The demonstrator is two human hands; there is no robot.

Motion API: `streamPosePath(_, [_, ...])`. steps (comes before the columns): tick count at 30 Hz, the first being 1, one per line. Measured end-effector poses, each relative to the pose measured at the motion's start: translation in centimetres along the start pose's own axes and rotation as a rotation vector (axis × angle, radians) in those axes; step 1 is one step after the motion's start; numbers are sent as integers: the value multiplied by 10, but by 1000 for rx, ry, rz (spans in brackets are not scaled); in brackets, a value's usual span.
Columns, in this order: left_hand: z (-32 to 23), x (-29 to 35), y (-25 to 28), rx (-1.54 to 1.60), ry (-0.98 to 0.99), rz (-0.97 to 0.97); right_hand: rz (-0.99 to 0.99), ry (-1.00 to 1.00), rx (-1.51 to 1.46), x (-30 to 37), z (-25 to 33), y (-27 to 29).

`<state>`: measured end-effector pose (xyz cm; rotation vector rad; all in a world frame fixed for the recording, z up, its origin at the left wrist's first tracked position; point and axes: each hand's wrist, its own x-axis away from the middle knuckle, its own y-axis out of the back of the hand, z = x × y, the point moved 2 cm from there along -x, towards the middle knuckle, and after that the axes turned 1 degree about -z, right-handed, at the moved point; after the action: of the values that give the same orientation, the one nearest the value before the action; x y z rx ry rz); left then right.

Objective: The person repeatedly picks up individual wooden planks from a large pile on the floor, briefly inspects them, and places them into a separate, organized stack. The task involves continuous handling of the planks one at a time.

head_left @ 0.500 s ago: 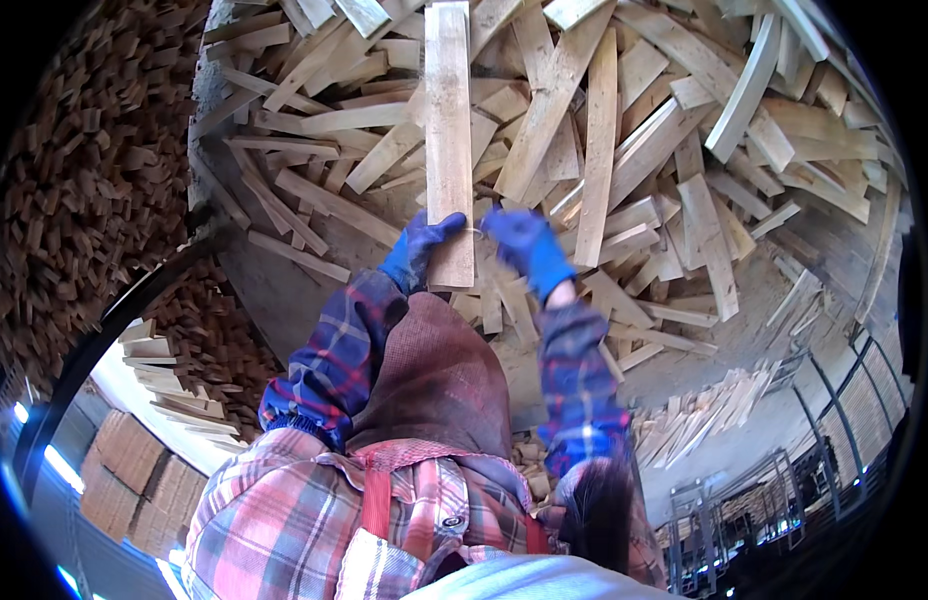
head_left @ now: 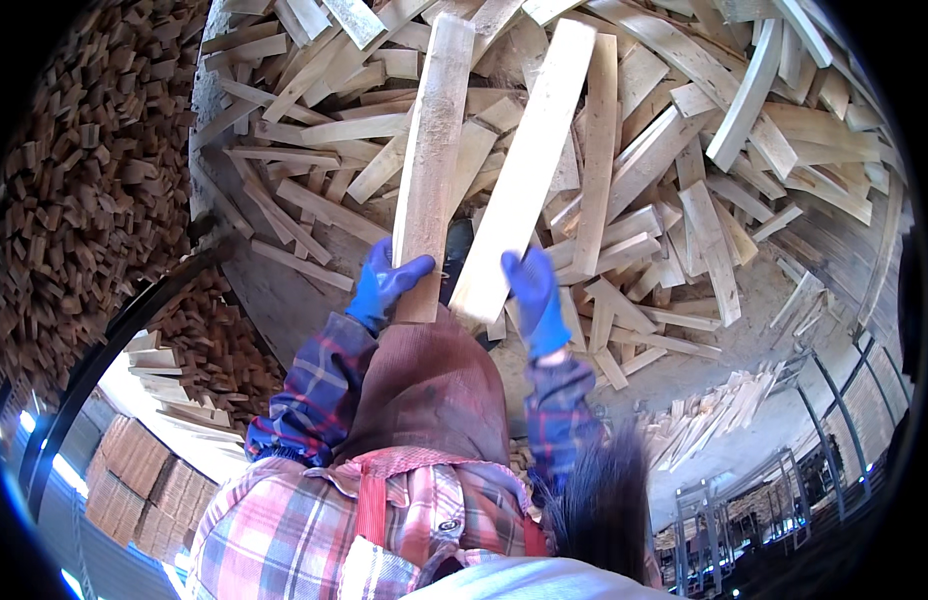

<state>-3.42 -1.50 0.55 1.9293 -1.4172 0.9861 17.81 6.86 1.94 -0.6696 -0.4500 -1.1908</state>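
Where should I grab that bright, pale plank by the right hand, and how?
Probably hold the pale plank by its near end, coming from the right with the right hand, thumb over the long edge. It's long, flat and narrow, and that end points toward the person. The left side looks tighter: the other plank, in the left hand, is there.

Left wooden plank (head_left: 432,170), right wooden plank (head_left: 527,165): splayed in V

Left: long, tan, speckled face, far end tilted slightly right. Right: paler, cleaner, leaning further right. Near ends close, far ends wider apart
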Motion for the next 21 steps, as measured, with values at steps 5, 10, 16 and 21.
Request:
streamPosePath(5, [18,-6,-15,266,68,146,96,93,418,53,-27,-38])
streamPosePath(10, [7,-9,-18,56,39,198,120,-102,767,-65,-39,16])
streamPosePath(16, [29,-25,-7,-2,93,133,-779,349,1549,-232,-54,83])
streamPosePath(21, [8,-18,-11,16,59,181,-931,283,1785,-259,-73,110])
